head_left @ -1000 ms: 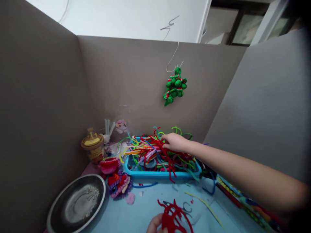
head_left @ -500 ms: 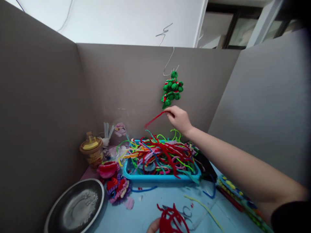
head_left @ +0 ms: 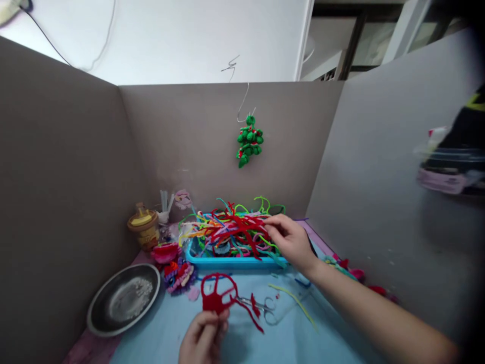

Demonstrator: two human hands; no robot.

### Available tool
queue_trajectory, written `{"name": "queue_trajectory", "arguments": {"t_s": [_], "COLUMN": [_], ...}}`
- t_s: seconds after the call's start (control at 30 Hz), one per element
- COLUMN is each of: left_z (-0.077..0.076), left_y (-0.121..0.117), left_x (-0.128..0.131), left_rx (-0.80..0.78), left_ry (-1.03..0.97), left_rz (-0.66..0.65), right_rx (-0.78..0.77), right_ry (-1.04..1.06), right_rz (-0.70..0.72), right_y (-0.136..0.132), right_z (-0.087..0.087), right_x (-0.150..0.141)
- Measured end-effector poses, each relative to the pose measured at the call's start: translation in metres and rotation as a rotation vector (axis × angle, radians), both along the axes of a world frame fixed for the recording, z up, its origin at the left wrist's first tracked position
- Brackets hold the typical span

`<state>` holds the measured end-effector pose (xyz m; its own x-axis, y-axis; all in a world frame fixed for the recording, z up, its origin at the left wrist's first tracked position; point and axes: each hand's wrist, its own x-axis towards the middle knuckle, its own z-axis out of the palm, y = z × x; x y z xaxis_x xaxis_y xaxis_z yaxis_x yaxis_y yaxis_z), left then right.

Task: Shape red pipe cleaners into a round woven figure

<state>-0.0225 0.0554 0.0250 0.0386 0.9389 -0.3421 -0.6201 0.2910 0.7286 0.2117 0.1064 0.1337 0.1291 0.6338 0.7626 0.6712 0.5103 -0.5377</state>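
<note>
My left hand (head_left: 204, 336) pinches a red pipe cleaner shape (head_left: 216, 302) above the table. It has open loops over a solid lower part, and one loose strand trails to the right. At the right side of a blue tray (head_left: 227, 263), my right hand (head_left: 290, 240) has its thumb and fingers closed on a red pipe cleaner (head_left: 261, 221). The tray is heaped with pipe cleaners of many colours. Just right of the red shape lie scissors (head_left: 265, 306), with a short red piece across them.
A metal bowl (head_left: 125, 301) with small pale bits stands at left. Behind it are a brown-lidded tub (head_left: 144, 227) and fuzzy red and purple pieces (head_left: 178, 275). A green pipe cleaner ornament (head_left: 250, 141) hangs on the back panel (head_left: 182, 131). A yellow-green strand (head_left: 295, 301) lies at right.
My right hand has come down from in front of the back panel to the heap in the tray. My left hand has risen into view with the red shape. The view has shifted.
</note>
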Motion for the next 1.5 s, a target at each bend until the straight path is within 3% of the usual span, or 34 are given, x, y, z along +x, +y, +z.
{"name": "queue_trajectory", "arguments": {"t_s": [0.07, 0.17, 0.3, 0.6, 0.73, 0.87, 1.1, 1.3, 1.5], "left_z": [0.01, 0.026, 0.035, 0.02, 0.016, 0.011, -0.005, -0.022, -0.024], "left_y": [0.0, -0.007, -0.024, -0.044, -0.043, -0.039, -0.027, -0.026, -0.027], "left_x": [0.003, 0.011, 0.022, 0.031, 0.043, 0.062, 0.088, 0.096, 0.089], "left_rx": [0.012, 0.073, 0.125, 0.139, 0.115, -0.037, -0.037, 0.078, 0.179], "left_ry": [-0.032, -0.094, -0.134, 0.011, 0.012, -0.056, -0.041, 0.061, 0.115], "left_rz": [0.03, -0.091, -0.123, -0.04, -0.085, -0.17, -0.231, -0.163, -0.082], "right_rx": [-0.025, -0.015, 0.039, 0.078, 0.104, 0.149, 0.124, 0.073, 0.074], "right_ry": [0.03, 0.013, -0.082, -0.133, -0.177, -0.252, -0.279, -0.221, -0.197], "right_rz": [0.019, 0.044, 0.098, 0.103, 0.031, -0.054, -0.081, -0.063, -0.184], "right_y": [-0.026, -0.059, -0.093, -0.125, -0.126, -0.13, -0.132, -0.13, -0.133], "right_z": [-0.017, -0.038, -0.06, -0.087, -0.103, -0.118, -0.123, -0.121, -0.108], "right_x": [-0.004, -0.006, 0.003, 0.014, 0.017, 0.036, 0.062, 0.058, 0.046]}}
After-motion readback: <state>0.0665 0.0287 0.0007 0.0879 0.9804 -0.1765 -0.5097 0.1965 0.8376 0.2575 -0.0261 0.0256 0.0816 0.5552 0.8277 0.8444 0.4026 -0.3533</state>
